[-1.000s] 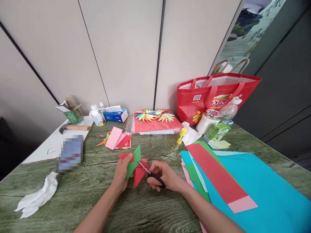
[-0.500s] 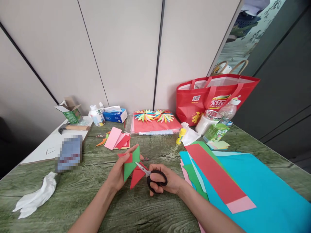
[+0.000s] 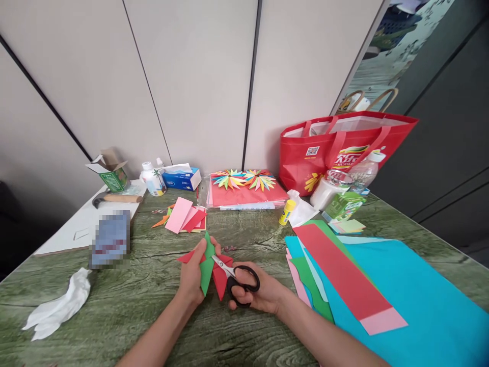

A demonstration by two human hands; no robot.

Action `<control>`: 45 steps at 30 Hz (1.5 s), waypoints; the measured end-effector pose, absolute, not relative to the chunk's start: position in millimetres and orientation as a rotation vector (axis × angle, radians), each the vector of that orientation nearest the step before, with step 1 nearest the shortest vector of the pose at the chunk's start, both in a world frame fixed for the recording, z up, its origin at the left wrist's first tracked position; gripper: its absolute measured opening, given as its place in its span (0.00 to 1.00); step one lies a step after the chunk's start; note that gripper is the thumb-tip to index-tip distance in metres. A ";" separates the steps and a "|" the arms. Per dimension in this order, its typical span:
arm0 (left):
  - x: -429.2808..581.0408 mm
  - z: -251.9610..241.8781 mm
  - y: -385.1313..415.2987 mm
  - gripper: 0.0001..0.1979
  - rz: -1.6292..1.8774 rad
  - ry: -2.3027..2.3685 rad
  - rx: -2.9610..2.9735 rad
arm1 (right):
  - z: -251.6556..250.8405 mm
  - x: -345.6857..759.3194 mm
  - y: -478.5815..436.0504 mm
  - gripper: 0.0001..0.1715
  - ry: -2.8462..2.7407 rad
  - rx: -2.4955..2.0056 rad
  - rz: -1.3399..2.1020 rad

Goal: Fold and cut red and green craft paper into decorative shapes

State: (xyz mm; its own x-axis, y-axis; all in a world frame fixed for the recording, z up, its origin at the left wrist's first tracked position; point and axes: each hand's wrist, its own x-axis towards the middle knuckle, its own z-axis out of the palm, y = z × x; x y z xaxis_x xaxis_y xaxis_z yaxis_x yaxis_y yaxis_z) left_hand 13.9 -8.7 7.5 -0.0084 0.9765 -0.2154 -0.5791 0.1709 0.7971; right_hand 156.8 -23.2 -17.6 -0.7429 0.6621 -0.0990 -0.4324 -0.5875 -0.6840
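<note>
My left hand (image 3: 192, 278) pinches a folded red and green paper piece (image 3: 209, 266) just above the green wood-grain table (image 3: 145, 316). In my right hand (image 3: 263, 295) are black-handled scissors (image 3: 237, 278), fingers through the loops. The blades are parted and point left, into the paper's red part. Both hands are close together near the table's front middle.
Large sheets of blue, red, green and pink paper (image 3: 382, 290) lie at the right. Small cut paper pieces (image 3: 187, 220), finished paper stars (image 3: 244, 181), a glue stick (image 3: 286, 212), a red bag (image 3: 340, 153), a tissue box (image 3: 181, 178) and a crumpled tissue (image 3: 57, 311) stand around.
My left hand has turned the paper piece so it stands more edge-on. The scissors have opened and shifted slightly left into the paper.
</note>
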 end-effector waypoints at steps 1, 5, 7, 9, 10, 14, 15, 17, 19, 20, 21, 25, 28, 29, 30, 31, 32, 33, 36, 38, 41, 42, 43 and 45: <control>13.7 7.2 -8.5 0.10 1.334 0.890 0.572 | -18.6 155.8 -23.2 0.24 -0.901 -0.497 2.252; 13.0 2.8 -5.6 0.10 1.332 0.938 0.586 | -27.1 151.9 -22.2 0.23 -1.186 -0.778 1.943; 13.8 -0.1 -4.8 0.11 1.346 0.999 0.603 | -29.5 152.3 -22.1 0.22 -1.394 -0.957 1.740; 15.5 -2.4 -5.5 0.12 1.342 1.058 0.612 | -28.9 154.7 -23.1 0.17 -1.662 -1.104 1.399; 16.6 -3.1 -6.3 0.13 1.328 1.077 0.613 | -27.8 156.1 -24.2 0.14 -1.796 -1.153 1.192; 20.4 -3.8 -10.4 0.14 1.268 1.069 0.585 | -22.5 158.2 -31.4 0.08 -2.104 -1.211 0.686; 20.8 -3.7 -11.0 0.14 1.270 1.064 0.574 | -21.8 156.9 -33.1 0.08 -2.096 -1.208 0.687; 20.5 -3.0 -11.2 0.14 1.291 1.062 0.565 | -21.0 152.8 -35.3 0.09 -1.964 -1.185 0.890; 19.3 -1.9 -10.6 0.14 1.306 1.066 0.567 | -20.4 148.3 -34.9 0.15 -1.703 -1.113 1.303; 18.5 -1.3 -10.2 0.15 1.306 1.064 0.566 | -19.7 146.7 -33.7 0.18 -1.551 -1.052 1.514; 17.7 -0.6 -9.7 0.15 1.300 1.060 0.559 | -18.7 145.8 -32.0 0.20 -1.405 -0.983 1.687; 14.9 1.1 -7.6 0.14 1.232 1.002 0.488 | -11.3 148.7 -24.7 0.22 -0.969 -0.767 2.043; 13.6 1.3 -6.3 0.13 1.201 0.946 0.439 | -8.0 151.8 -22.2 0.22 -0.751 -0.685 2.198; 13.4 1.3 -6.1 0.13 1.204 0.935 0.431 | -8.2 152.2 -21.9 0.21 -0.707 -0.676 2.224; 13.2 1.3 -5.9 0.13 1.212 0.931 0.427 | -9.0 152.2 -21.7 0.21 -0.680 -0.673 2.239; 13.2 1.3 -5.8 0.13 1.219 0.934 0.427 | -10.4 151.9 -21.7 0.21 -0.675 -0.675 2.240; 13.3 1.3 -5.8 0.13 1.225 0.946 0.428 | -12.2 151.3 -21.9 0.21 -0.706 -0.686 2.218; 13.4 1.3 -5.9 0.14 1.230 0.963 0.432 | -14.1 150.6 -22.2 0.21 -0.775 -0.710 2.173; 14.3 0.3 -6.2 0.14 1.250 1.012 0.466 | -19.3 148.5 -24.8 0.22 -1.097 -0.871 1.958; 14.9 -1.5 -6.5 0.13 1.270 1.020 0.516 | -20.8 147.5 -28.6 0.22 -1.310 -1.023 1.755; 16.3 -4.6 -7.3 0.12 1.258 1.036 0.569 | -19.7 147.1 -35.8 0.16 -1.678 -1.224 1.262; 16.9 -5.2 -7.6 0.13 1.248 1.047 0.564 | -19.0 147.4 -38.1 0.13 -1.794 -1.262 1.096; 17.5 -5.5 -7.9 0.13 1.242 1.058 0.553 | -18.3 147.6 -40.0 0.10 -1.894 -1.285 0.967; 18.9 -5.1 -8.3 0.14 1.248 1.070 0.537 | -17.7 148.2 -42.9 0.06 -2.019 -1.300 0.822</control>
State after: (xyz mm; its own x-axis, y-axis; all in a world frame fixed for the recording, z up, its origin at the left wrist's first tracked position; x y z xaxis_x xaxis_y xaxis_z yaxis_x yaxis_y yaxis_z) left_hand 18.9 -8.3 -5.1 -0.0459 0.9351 -0.3515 -0.4897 0.2856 0.8238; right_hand 148.2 -42.9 -17.7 -0.3447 0.9269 0.1487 0.5591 0.3300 -0.7606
